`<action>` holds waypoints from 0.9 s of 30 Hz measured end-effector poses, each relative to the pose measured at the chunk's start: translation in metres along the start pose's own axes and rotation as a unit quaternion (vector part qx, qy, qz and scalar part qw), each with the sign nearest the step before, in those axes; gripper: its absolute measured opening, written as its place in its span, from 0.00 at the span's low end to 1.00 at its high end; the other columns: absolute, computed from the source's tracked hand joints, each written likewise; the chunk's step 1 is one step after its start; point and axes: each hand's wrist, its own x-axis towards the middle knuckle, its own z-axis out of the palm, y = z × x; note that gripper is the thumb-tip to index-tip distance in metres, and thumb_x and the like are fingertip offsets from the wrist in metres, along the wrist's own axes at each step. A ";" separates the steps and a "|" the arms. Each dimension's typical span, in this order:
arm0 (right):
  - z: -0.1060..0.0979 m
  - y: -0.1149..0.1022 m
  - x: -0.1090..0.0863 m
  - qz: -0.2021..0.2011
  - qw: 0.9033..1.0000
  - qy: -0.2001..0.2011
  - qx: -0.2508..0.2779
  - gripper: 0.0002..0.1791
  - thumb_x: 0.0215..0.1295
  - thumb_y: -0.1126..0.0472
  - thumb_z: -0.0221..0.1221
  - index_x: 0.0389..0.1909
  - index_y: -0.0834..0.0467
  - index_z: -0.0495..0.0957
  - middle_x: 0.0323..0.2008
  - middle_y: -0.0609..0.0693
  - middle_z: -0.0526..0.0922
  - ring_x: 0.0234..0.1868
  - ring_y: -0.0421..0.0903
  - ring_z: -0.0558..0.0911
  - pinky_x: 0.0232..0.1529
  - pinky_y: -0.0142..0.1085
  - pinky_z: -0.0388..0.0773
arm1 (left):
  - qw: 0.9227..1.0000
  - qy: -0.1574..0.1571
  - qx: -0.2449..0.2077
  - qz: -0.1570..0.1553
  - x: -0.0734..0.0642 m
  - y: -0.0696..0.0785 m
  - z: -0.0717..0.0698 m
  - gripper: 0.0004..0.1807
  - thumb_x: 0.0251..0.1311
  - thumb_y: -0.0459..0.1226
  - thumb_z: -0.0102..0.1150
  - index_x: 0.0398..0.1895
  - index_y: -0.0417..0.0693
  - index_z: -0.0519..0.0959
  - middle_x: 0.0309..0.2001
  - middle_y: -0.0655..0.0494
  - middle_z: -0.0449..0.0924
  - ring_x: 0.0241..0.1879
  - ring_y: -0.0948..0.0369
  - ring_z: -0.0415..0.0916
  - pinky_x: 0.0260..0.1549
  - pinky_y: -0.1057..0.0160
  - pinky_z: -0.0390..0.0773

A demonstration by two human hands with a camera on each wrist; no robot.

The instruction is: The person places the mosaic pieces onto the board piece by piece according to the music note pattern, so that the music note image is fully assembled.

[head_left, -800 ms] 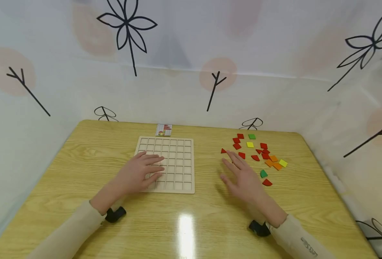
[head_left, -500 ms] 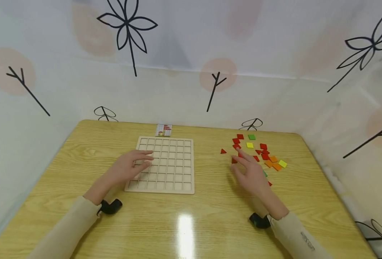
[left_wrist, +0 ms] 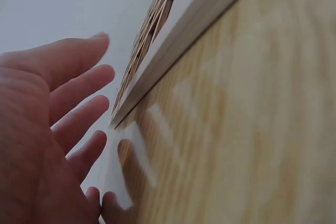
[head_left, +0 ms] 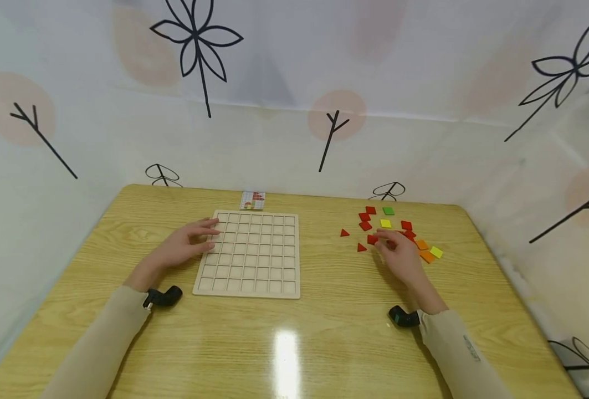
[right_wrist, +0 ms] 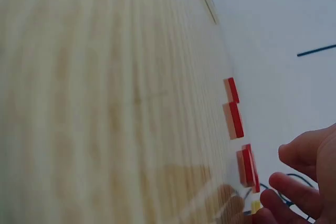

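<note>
A pale wooden grid board (head_left: 254, 255) lies left of the table's middle. My left hand (head_left: 184, 244) hovers at its left edge with loosely bent fingers, holding nothing; the left wrist view shows the hand (left_wrist: 47, 108) beside the board's side (left_wrist: 173, 40). My right hand (head_left: 404, 257) is over the coloured pieces, fingertips next to a red square tile (head_left: 372, 239). In the right wrist view the thumb and fingers (right_wrist: 299, 148) stand apart, close to red pieces (right_wrist: 247, 166). Two red triangles (head_left: 344, 233) lie left of this hand. Some pieces are hidden under it.
Red tiles (head_left: 365, 225), a green tile (head_left: 388, 211), yellow tiles (head_left: 385, 223) and orange tiles (head_left: 428, 257) lie around the right hand. A small printed card (head_left: 252, 200) sits behind the board. A patterned cloth (head_left: 274, 144) hangs behind the table (head_left: 344, 343).
My left hand has drawn back leftward off the grid board. My right hand has shifted right over the pieces, its fingers drawing closer together, uncovering a red triangle and covering the green rounded piece.
</note>
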 end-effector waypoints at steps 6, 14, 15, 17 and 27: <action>-0.002 0.008 0.005 0.025 0.999 -0.020 -0.004 0.14 0.70 0.68 0.58 0.54 0.67 0.81 0.57 0.63 0.80 0.51 0.60 0.80 0.48 0.50 0.79 | 0.998 -0.015 0.046 0.038 0.002 -0.012 -0.002 0.25 0.62 0.41 0.68 0.61 0.41 0.79 0.75 0.45 0.57 0.76 0.40 0.40 0.69 0.32 0.41; 0.000 0.011 0.008 0.055 0.998 -0.040 0.010 0.13 0.71 0.66 0.59 0.52 0.65 0.82 0.58 0.60 0.80 0.56 0.60 0.78 0.55 0.55 0.76 | 0.997 -0.019 0.049 0.062 0.002 -0.014 -0.002 0.26 0.61 0.40 0.69 0.62 0.40 0.78 0.75 0.43 0.58 0.76 0.39 0.42 0.68 0.31 0.45; 0.000 0.011 0.008 0.056 0.998 -0.041 0.009 0.13 0.70 0.66 0.60 0.52 0.65 0.83 0.58 0.60 0.80 0.57 0.60 0.78 0.56 0.55 0.75 | 0.997 -0.018 0.050 0.064 0.001 -0.014 -0.002 0.26 0.61 0.40 0.69 0.62 0.39 0.78 0.75 0.43 0.58 0.75 0.39 0.42 0.68 0.31 0.45; 0.002 0.010 0.008 0.058 0.997 -0.041 0.003 0.13 0.70 0.65 0.61 0.51 0.65 0.83 0.58 0.60 0.80 0.58 0.60 0.77 0.57 0.55 0.74 | 0.996 -0.017 0.049 0.066 0.001 -0.015 -0.001 0.27 0.60 0.39 0.69 0.62 0.39 0.78 0.75 0.42 0.58 0.75 0.39 0.42 0.68 0.31 0.44; 0.009 0.004 0.011 0.036 0.999 -0.017 -0.033 0.09 0.66 0.69 0.62 0.44 0.67 0.86 0.53 0.63 0.83 0.59 0.64 0.76 0.58 0.58 0.73 | 0.997 -0.018 0.034 0.065 0.001 -0.014 0.000 0.27 0.62 0.38 0.68 0.63 0.38 0.77 0.75 0.42 0.57 0.76 0.39 0.41 0.68 0.31 0.43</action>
